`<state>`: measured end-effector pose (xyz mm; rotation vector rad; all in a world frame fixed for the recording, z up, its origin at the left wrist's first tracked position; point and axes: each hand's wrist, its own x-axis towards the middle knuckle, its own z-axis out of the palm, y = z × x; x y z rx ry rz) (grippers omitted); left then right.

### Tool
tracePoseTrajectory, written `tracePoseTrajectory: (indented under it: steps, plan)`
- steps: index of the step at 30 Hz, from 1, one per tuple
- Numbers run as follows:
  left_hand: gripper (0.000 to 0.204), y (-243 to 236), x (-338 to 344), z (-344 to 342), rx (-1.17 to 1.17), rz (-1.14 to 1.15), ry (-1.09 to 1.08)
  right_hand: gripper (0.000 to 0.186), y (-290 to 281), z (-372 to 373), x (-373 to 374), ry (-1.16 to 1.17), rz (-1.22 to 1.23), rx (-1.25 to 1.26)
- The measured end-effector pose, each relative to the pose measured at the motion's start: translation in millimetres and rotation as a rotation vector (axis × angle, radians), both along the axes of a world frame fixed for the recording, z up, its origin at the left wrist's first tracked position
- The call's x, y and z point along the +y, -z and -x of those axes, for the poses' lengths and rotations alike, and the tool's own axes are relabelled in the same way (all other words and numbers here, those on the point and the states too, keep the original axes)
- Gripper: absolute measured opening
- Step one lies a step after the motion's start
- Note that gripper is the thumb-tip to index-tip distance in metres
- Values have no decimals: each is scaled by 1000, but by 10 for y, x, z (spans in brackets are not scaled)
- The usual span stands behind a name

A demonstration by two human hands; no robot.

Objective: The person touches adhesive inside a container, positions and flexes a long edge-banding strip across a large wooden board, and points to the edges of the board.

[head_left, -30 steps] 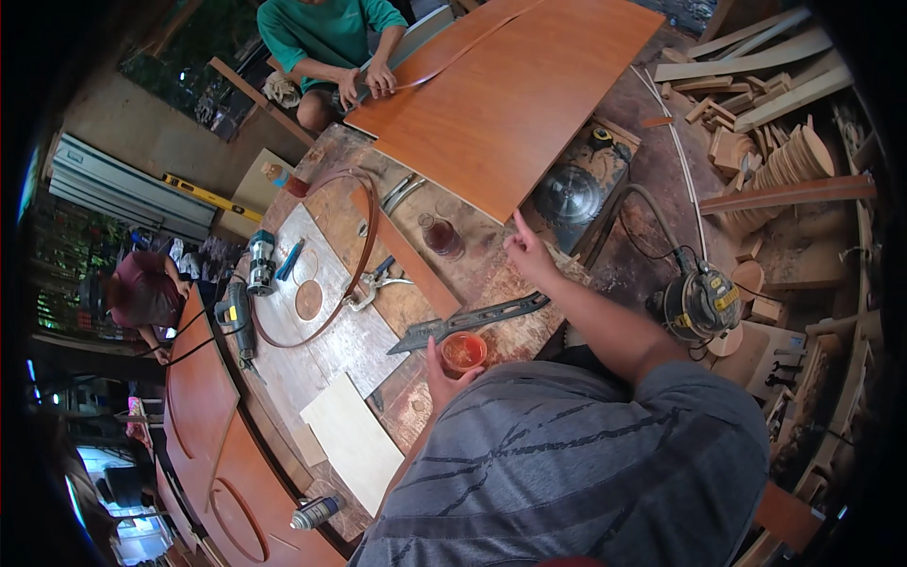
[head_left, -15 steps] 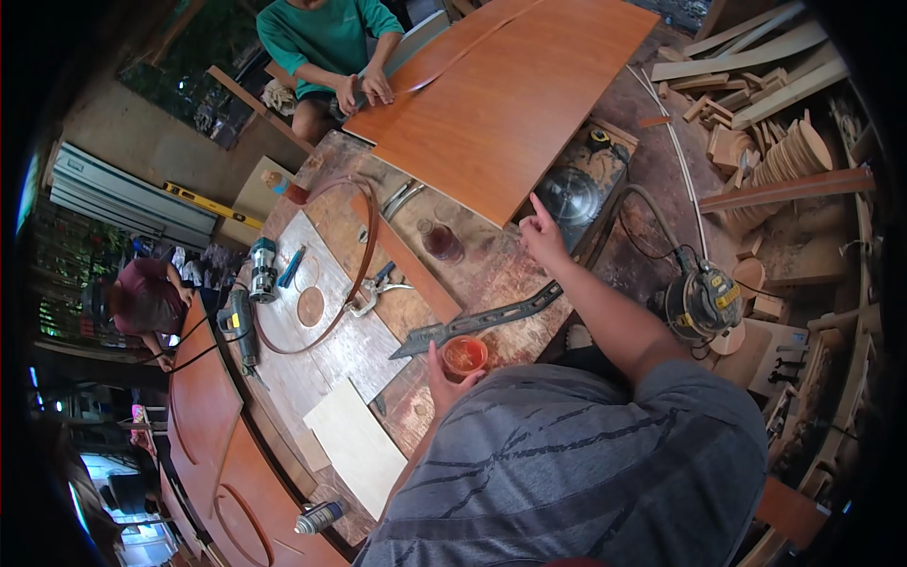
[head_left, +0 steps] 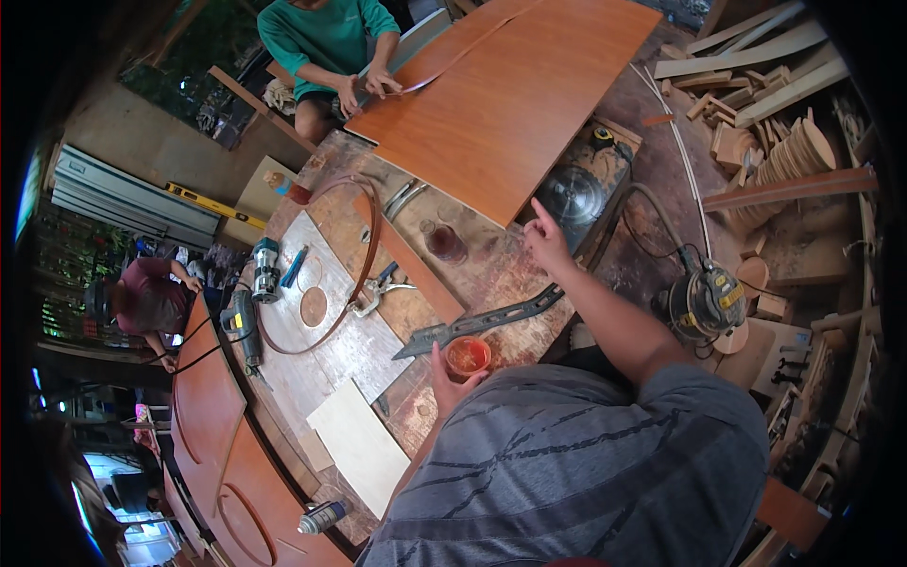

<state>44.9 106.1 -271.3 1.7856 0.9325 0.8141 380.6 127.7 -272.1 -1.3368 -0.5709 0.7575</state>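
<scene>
My left hand [head_left: 451, 386] is wrapped round a small orange-red plastic cup [head_left: 468, 355], tilted so its wet-looking inside shows. My right hand [head_left: 545, 238] reaches out with the index finger extended and the other fingers partly curled; nothing shows in it. Its fingertip is by the near corner of a large brown wood-grain panel [head_left: 501, 104]. Across the table a person in a green shirt [head_left: 326, 42] has both hands on a thin strip [head_left: 444, 76] along that panel. In front of me lies a long dark slotted metal bar [head_left: 482, 323].
A glass bottle [head_left: 444, 241] and a curved brown strip [head_left: 316, 345] occupy the worktable. Power tools, a router [head_left: 265, 269] and a heat gun [head_left: 244, 326], sit left. At right are a round machine with a hose [head_left: 704, 300] and wood offcuts [head_left: 756, 142]. Another person [head_left: 151, 298] works far left.
My hands stay nearly in place, the left still on the cup. The person in green has shifted their hands slightly at the strip. The far-left person's arm has come up.
</scene>
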Motion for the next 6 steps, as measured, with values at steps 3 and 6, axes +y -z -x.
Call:
tracePoseTrajectory:
  steps: [3, 6]
  plan:
    - [117, 43, 13, 21, 11, -10, 0, 71, -89, -75, 52, 82, -9, 106]
    - [117, 66, 23, 39, 20, 19, 1, 70, -140, -99, 92, 63, 31, 166]
